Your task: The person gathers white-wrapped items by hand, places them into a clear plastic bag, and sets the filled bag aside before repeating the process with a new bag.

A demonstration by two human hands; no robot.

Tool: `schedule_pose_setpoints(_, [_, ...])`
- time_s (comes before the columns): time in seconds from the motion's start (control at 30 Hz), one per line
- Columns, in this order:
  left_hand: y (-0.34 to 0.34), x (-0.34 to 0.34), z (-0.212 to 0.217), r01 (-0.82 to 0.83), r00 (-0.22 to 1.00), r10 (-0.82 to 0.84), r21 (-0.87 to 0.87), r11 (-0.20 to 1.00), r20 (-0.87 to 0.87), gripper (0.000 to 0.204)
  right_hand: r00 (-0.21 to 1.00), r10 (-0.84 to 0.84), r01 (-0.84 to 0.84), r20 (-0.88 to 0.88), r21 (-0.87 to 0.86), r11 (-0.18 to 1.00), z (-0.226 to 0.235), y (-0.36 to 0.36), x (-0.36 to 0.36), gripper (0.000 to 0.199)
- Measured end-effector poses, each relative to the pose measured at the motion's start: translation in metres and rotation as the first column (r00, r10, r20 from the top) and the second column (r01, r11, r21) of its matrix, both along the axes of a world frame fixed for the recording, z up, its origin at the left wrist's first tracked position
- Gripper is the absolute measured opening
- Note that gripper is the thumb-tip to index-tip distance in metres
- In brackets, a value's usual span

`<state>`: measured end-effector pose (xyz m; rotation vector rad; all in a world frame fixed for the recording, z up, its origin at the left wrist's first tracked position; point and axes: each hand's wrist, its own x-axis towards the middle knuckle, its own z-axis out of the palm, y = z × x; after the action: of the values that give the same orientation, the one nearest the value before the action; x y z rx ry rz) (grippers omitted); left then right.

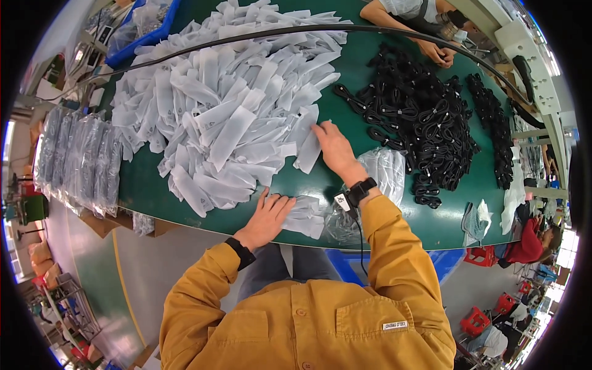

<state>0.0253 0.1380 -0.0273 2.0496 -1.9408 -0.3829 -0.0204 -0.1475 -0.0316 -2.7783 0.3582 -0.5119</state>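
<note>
A large heap of frosted white plastic bags [203, 111] covers the middle of the green table [296, 182]. At the heap's right edge, my right hand [336, 151] is closed on the edge of one frosted bag [308, 151]; its fingertips are partly hidden. Near the table's front edge, my left hand [266, 220] lies with its fingers stretched out, touching the left end of a small stack of frosted bags [305, 217]. I cannot make out what is inside the bags.
Coiled black cables [425, 117] lie in a pile on the right. Clear plastic bags [382, 176] rest beside my right wrist. Packed clear bundles [80, 160] sit at the left edge. A black cable [246, 38] arches overhead. Another person's hands [441, 54] are at the far right.
</note>
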Motion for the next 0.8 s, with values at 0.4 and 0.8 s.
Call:
schedule_pose_setpoints(0.4, [-0.001,0.012,0.025,-0.139,0.973,0.108,-0.146,0.979,-0.203,0.078,0.973,-0.005,0.114,-0.229,0.462,0.879,0.012,0.077,-0.071,0.023])
schedule_pose_setpoints(0.8, [-0.005,0.01,-0.001,0.015,0.982,-0.032,-0.091,0.996,-0.187,0.083,0.988,0.149,-0.155,0.044,0.284,0.946,0.044,0.009,0.004,0.027])
